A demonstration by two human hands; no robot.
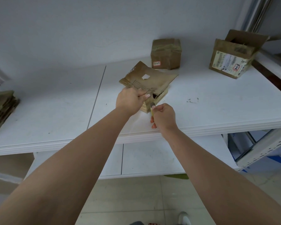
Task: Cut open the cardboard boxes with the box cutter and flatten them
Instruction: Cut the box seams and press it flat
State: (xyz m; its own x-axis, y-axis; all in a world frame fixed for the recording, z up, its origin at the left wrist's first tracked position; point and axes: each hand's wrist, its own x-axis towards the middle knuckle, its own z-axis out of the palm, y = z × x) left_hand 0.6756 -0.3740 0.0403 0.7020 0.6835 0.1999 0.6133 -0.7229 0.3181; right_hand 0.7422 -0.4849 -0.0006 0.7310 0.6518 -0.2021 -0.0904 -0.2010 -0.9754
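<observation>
Left hand (130, 99): fingers curled over the near top edge of the box in hand (150, 85), gripping the cardboard and steadying it
Right hand (164, 116): closed around the box cutter (152, 108), a yellow handle showing below the thumb, tip at the box's near corner
Box in hand: mid-table on the white table (55, 111), top flaps splayed and sagging, a torn gap at the near corner; partly opened, not yet flat
Step (judged): slitting the near corner seam so the walls can fold down
Done: stack of flattened cardboard (2, 109) at the table's left edge, well apart from the hands
Left to do: sealed box (165, 54) at the back, tape still across its top, untouched; open box (232, 57) at far right, flaps up, labelled side facing, still standing
Progress (judged): somewhere past the start, three boxes not yet flat, one of them under the blade
Blade: too small to tell whether it is extended
</observation>
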